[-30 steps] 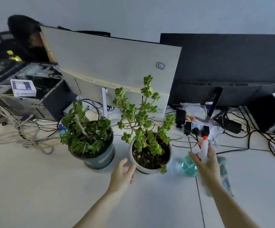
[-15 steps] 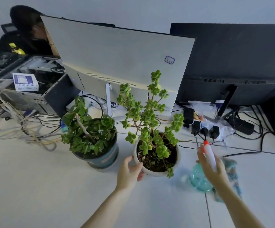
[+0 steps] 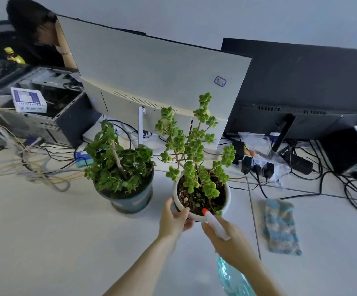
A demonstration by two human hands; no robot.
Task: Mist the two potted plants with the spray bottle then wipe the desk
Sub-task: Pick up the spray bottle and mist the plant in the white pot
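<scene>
Two potted plants stand mid-desk: a leafy one in a blue-green pot (image 3: 133, 201) on the left, and a taller succulent in a white pot (image 3: 226, 199) to its right. My left hand (image 3: 173, 221) grips the near-left rim of the white pot. My right hand (image 3: 230, 244) holds the spray bottle (image 3: 233, 276), a clear teal body with a white head. Its orange nozzle points at the white pot's soil from the near side. A blue and cream striped cloth (image 3: 281, 227) lies flat on the desk to the right.
A white monitor (image 3: 152, 77) and a black monitor (image 3: 301, 82) stand back-to-me behind the plants. Cables, a power strip (image 3: 256, 165) and a plastic bag crowd the back right. An open computer case (image 3: 34, 107) and tangled wires fill the left. A person sits at far left.
My right hand lifted the spray bottle off the desk and swung it left, now aiming at the white pot. My left hand closed onto the pot's rim. The cloth is uncovered.
</scene>
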